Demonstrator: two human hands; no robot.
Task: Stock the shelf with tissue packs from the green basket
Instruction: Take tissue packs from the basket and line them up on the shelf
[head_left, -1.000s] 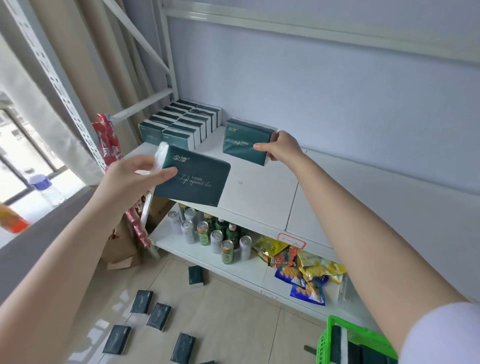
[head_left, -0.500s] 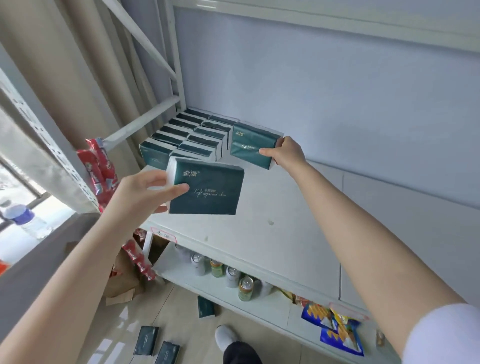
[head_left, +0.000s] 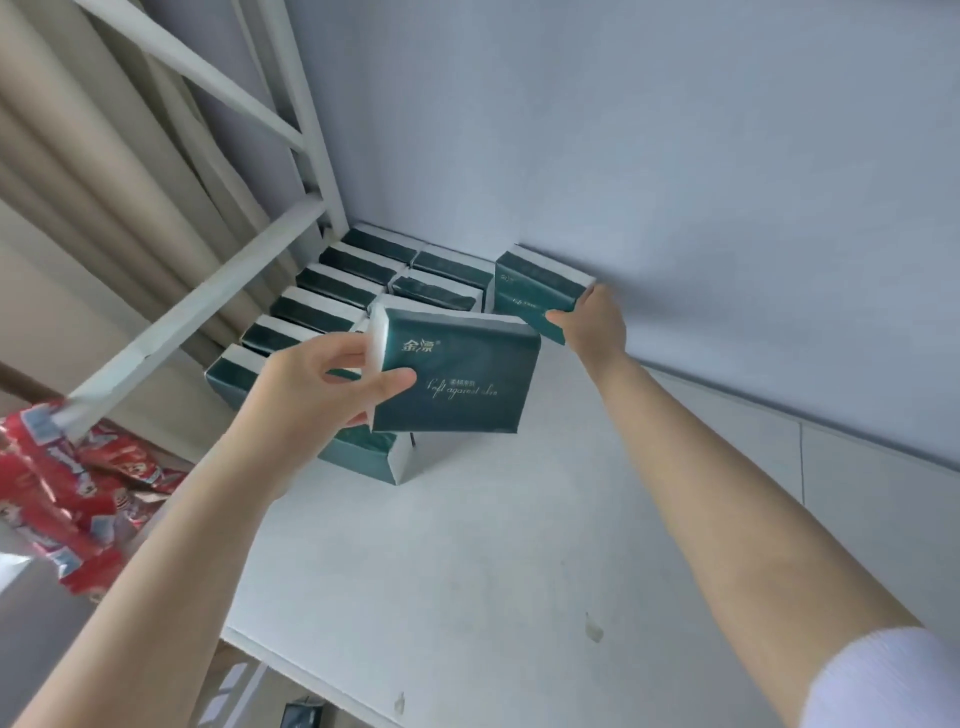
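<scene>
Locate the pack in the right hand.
Head view, upper middle: the pack is at the back of the shelf by the wall, right of the stocked rows, in the right hand.

Dk-green tissue pks (head_left: 358, 265) rowed, shelf (head_left: 467, 545) back-L.

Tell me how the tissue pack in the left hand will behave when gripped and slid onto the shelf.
Probably light: the left hand holds the tissue pack by one end. Likely soft; its glossy film wrap may slip. Flat-sided, so it should slide, not roll.
</scene>
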